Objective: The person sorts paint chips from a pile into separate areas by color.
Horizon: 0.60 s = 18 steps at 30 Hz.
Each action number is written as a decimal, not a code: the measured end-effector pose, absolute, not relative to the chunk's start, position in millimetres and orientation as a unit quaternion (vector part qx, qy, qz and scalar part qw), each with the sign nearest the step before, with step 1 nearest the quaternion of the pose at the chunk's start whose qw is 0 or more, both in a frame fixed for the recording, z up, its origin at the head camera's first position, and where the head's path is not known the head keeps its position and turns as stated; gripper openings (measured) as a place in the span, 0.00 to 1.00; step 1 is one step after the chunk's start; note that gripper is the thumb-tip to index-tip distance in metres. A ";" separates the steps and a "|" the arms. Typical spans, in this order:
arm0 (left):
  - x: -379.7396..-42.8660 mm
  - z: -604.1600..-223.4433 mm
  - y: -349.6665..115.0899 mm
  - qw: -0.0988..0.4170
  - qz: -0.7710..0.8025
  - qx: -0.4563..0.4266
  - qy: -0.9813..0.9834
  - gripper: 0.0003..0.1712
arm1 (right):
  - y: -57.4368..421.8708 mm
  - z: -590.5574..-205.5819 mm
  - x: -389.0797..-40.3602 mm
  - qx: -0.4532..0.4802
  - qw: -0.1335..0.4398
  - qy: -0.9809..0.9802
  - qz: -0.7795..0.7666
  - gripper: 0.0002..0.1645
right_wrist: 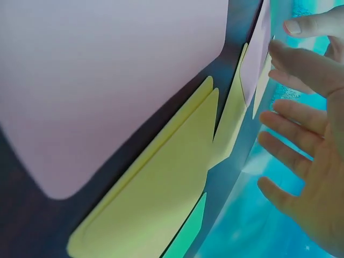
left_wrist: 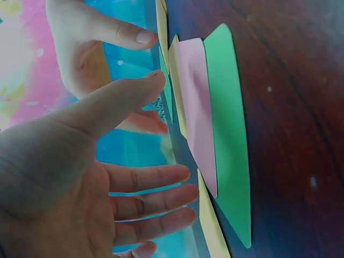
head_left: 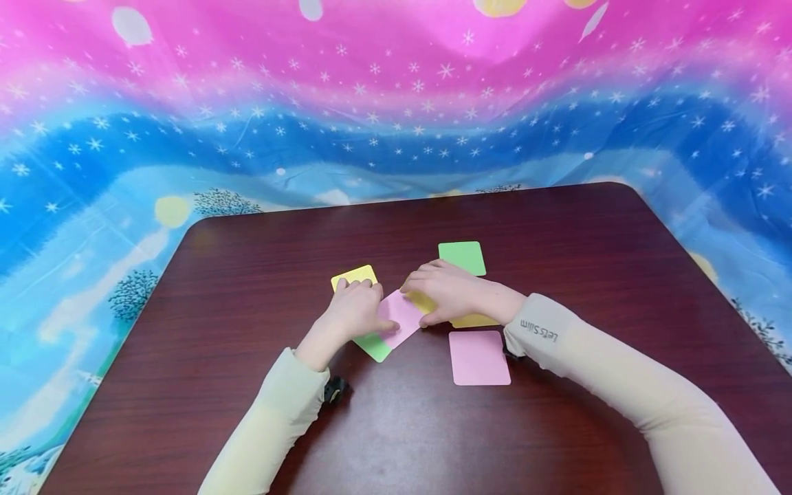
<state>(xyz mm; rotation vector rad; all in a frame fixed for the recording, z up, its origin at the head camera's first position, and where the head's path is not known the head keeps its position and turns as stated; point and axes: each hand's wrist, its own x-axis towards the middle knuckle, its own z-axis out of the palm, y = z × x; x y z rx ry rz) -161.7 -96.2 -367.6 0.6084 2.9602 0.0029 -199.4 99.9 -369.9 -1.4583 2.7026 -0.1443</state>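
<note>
Two bare hands, the left hand (head_left: 354, 309) and the right hand (head_left: 454, 292), were found facing each other over a dark red-brown wood-grain table (head_left: 278, 237). Left hand: released, fingers relaxed, thumb over a thin pink round-cornered square card (head_left: 402, 316) lying between the two hands. Right hand: likewise unclenched, fingers extended at a thin yellow square card (head_left: 423, 300). Whether its fingertips bore on that card, I could not tell.

The central pink card overlapped the yellow one to its right and a thin green square card (head_left: 376, 349) to its left. A second yellow square card (head_left: 353, 276) lay at the far side of this group, partly screened by the left hand.

To the right, a column was noted: a green square card at the far end (head_left: 463, 256), two stacked yellow square cards (right_wrist: 156, 183) partly behind the right wrist, and a flat pink square card at the near end (head_left: 479, 357).

Assessment: sorting by colour, in my judgement, and only partly complete. The right column appeared set out, one place per colour, yellow alone visibly doubled. Outstanding: the four mixed cards at centre and left, not yet placed.
</note>
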 end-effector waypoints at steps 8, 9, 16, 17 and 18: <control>-150.8 -369.1 -94.4 0.075 -0.005 0.180 0.981 0.33 | 88.8 -372.2 -200.6 -0.489 0.100 0.866 -0.030 0.45; -149.8 -369.1 -94.0 0.078 -0.003 0.180 0.981 0.34 | 87.6 -372.4 -200.7 -0.489 0.103 0.866 -0.026 0.46; -145.9 -368.6 -89.4 0.078 -0.021 0.180 0.980 0.39 | 81.5 -373.0 -204.3 -0.489 0.106 0.866 -0.017 0.45; -145.7 -368.9 -88.6 0.078 -0.025 0.179 0.980 0.41 | 81.2 -372.9 -204.9 -0.491 0.102 0.865 -0.018 0.45; -145.7 -369.4 -87.7 0.079 -0.030 0.178 0.980 0.42 | 80.8 -372.6 -205.2 -0.493 0.099 0.864 -0.019 0.45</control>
